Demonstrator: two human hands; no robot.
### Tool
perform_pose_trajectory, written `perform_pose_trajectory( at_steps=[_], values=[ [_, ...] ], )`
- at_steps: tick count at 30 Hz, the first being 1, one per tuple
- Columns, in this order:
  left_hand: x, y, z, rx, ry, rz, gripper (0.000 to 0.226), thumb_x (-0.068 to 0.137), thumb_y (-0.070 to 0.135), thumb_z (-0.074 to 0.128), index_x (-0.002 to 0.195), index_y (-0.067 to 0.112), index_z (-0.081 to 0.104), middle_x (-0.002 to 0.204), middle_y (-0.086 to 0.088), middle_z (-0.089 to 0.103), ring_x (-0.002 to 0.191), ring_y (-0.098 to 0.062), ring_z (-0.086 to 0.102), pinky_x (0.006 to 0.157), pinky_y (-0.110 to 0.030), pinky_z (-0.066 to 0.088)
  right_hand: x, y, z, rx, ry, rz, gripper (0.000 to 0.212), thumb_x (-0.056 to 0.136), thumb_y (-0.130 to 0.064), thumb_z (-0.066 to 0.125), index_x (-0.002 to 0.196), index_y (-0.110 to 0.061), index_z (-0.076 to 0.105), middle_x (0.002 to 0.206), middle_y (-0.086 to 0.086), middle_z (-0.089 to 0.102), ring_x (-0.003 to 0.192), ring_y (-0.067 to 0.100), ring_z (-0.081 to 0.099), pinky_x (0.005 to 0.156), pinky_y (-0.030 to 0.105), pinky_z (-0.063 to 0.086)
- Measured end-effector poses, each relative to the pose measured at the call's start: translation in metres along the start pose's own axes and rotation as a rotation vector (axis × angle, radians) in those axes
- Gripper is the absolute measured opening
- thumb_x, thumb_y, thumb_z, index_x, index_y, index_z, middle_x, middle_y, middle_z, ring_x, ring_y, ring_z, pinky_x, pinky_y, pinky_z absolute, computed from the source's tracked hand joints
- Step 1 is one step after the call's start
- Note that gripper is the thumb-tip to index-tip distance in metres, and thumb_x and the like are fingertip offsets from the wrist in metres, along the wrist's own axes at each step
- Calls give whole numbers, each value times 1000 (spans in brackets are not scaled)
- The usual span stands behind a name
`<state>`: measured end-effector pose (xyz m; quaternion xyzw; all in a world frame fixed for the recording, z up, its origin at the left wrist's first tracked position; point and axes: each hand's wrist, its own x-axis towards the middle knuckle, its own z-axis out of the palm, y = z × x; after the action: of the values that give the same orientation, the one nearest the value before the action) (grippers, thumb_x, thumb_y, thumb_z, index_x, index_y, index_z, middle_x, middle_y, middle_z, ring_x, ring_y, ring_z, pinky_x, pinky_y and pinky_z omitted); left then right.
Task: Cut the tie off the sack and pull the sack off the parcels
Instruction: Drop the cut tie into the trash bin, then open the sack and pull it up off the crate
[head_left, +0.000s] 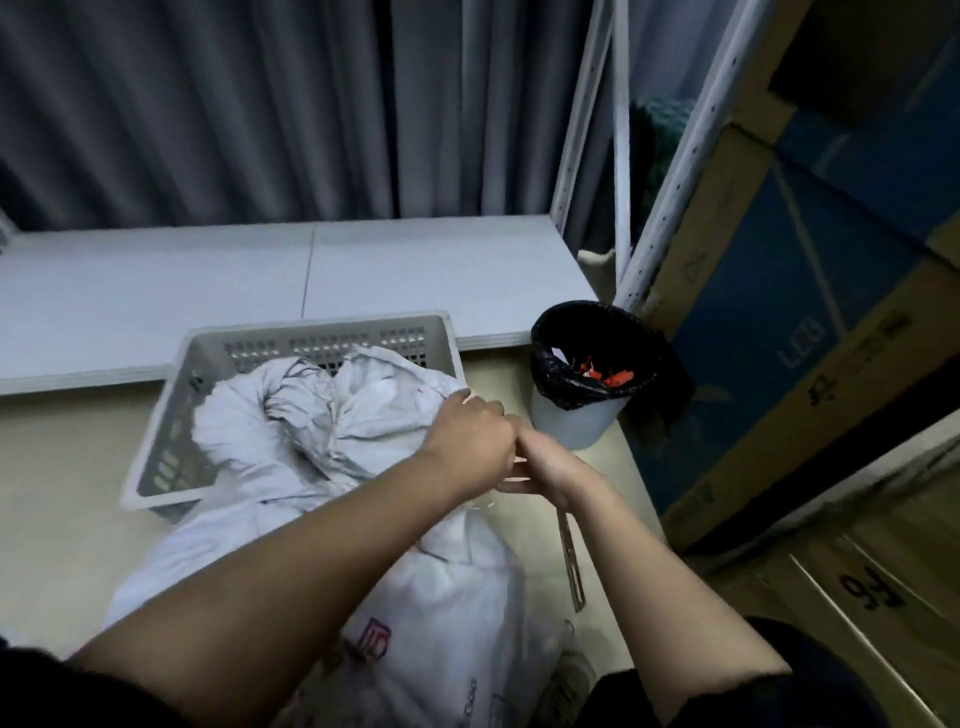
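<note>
A white woven sack (457, 587) with red print stands on the floor right below me, its gathered neck rising to my hands. My left hand (470, 434) is curled round the sack's neck from the left. My right hand (548, 465) meets it from the right, its fingertips hidden behind the left hand. Pale loose strands (517, 478) stick out between the two hands. No tie or cutting tool can be made out, and the parcels are hidden inside the sack.
A grey slotted basket (171, 415) holding crumpled white sacks (332, 415) sits just behind. To the right stands a bin with a black liner (587, 410) and red ties inside. A metal strip (571, 561) lies on the floor. Shelving with cardboard boxes (779, 322) fills the right side.
</note>
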<state>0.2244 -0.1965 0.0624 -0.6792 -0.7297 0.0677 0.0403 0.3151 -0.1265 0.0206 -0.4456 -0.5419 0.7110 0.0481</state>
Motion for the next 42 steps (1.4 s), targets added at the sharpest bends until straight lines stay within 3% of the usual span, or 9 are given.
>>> perform_pose_trajectory(
  at_steps=[8, 15, 17, 26, 33, 35, 38, 40, 42],
  values=[
    [-89, -107, -35, -172, 188, -235, 60, 91, 48, 41, 145, 22, 33, 154, -7, 27, 143, -22, 23, 117, -38, 13, -32, -48, 86, -202, -67, -221, 75, 68, -58, 71, 131, -23, 51, 112, -6, 65, 88, 3, 60, 62, 14, 45],
    [-165, -179, -14, -554, 78, -757, 94, 78, 54, 59, 152, 20, 12, 158, -7, 23, 143, -27, 25, 114, -44, 28, -56, -99, 144, -487, -1, -552, 13, 68, -5, 62, 80, -10, 64, 73, -2, 62, 66, 10, 55, 65, 28, 45],
    [-181, -195, -8, -921, 50, -865, 119, 58, 68, 70, 151, 21, 12, 154, -8, 31, 138, -28, 35, 110, -42, 35, -71, -131, 153, -442, 37, -647, 26, 74, 11, 51, 68, -15, 55, 61, -3, 53, 49, 1, 46, 54, 26, 39],
    [-185, -191, -21, -1683, -23, -478, 74, 52, 48, 83, 119, 27, 60, 119, 7, 69, 112, -14, 63, 106, -37, 44, -125, -220, 178, -245, -72, -891, 14, 65, -8, 48, 72, -14, 60, 65, -4, 52, 61, 7, 45, 55, 22, 37],
    [-173, -171, -39, -1828, 448, -796, 45, 76, 22, 78, 115, 6, 62, 102, -9, 72, 87, -18, 68, 67, -23, 51, -107, -200, 163, -589, 986, -1093, 58, 85, -28, 57, 138, -14, 39, 134, 4, 48, 122, 23, 43, 99, 40, 33],
    [-169, -170, -55, -2039, 466, -886, 26, 87, 29, 65, 100, 6, 66, 76, -6, 73, 70, -16, 67, 52, -18, 49, -105, -178, 167, -561, 909, -1173, 46, 84, -22, 60, 127, -14, 47, 120, 3, 54, 111, 22, 50, 94, 36, 37],
    [-162, -169, -76, -2144, 558, -854, 24, 93, 25, 52, 71, 15, 56, 44, 6, 59, 34, -4, 50, 35, -9, 33, -98, -135, 180, -575, 324, -921, 33, 84, -21, 62, 114, -18, 50, 96, -4, 59, 89, 17, 59, 87, 39, 48],
    [-160, -165, -85, -2121, 657, -803, 22, 91, 21, 51, 71, 16, 57, 57, 5, 62, 39, -4, 54, 40, -12, 38, -89, -102, 193, -640, -51, -697, 70, 74, -30, 73, 134, -17, 39, 121, 0, 53, 110, 15, 54, 102, 35, 43],
    [-160, -158, -90, -2035, 742, -758, 23, 92, 16, 47, 72, 16, 60, 65, 1, 65, 51, -7, 62, 50, -16, 47, -75, -79, 205, -619, -59, -653, 103, 65, -32, 77, 147, -16, 18, 140, -1, 37, 127, 16, 42, 110, 32, 35]
  ],
)
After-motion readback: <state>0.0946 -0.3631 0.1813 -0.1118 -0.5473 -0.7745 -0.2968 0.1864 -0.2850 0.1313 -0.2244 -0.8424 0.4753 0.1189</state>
